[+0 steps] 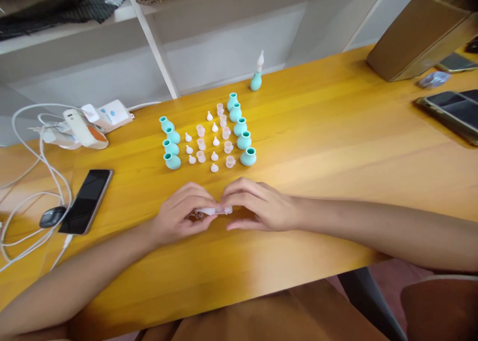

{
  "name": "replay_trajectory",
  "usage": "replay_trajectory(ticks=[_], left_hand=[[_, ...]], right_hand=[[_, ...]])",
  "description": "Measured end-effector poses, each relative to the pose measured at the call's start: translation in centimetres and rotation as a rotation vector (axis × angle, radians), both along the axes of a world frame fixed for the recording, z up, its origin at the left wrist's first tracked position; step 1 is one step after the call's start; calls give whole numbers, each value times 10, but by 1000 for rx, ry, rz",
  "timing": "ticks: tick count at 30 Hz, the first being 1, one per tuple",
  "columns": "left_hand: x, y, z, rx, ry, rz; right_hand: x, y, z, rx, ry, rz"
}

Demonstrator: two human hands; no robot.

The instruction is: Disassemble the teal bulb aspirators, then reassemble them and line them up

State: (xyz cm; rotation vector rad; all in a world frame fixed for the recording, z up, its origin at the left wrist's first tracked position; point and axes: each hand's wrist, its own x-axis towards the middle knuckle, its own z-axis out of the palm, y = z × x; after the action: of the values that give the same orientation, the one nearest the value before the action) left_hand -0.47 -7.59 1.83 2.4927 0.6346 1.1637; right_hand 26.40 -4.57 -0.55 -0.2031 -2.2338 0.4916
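Near the front of the wooden table, my left hand point(175, 214) is closed around a small white nozzle tip point(207, 211) that joins or meets a clear plastic piece. The fingers of my right hand point(259, 205) pinch the clear piece point(227, 210) at its other end, so the hands almost touch. Some small clear bits point(196, 215) show by my left palm; their kind is hard to make out. Beyond the hands, teal squeeze bulbs point(248, 157) stand in two columns. Between these columns are white tips point(214, 168) and clear cup-shaped connectors point(230, 162).
One assembled bulb with a nozzle point(256, 80) stands upright at the table's back edge. To the left lie a phone point(87, 201), a mouse point(53, 216), white cables and chargers point(112, 116). A cardboard box point(418, 35) and another phone point(453, 113) are at the right.
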Motion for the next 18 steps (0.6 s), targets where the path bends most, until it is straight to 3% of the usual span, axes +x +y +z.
replay_trajectory(ticks=[4, 10, 14, 18], left_hand=[[-3, 0, -2, -47, -36, 82], [-9, 2, -11, -173, -115, 139], [-11, 2, -13, -204, -136, 182], [-11, 2, -13, -184, -129, 160]], right_hand=[[14, 11, 12, -4, 157, -57], [37, 44, 16, -104, 266, -328], [45, 65, 6, -143, 134, -463], [46, 68, -1, -63, -115, -544]])
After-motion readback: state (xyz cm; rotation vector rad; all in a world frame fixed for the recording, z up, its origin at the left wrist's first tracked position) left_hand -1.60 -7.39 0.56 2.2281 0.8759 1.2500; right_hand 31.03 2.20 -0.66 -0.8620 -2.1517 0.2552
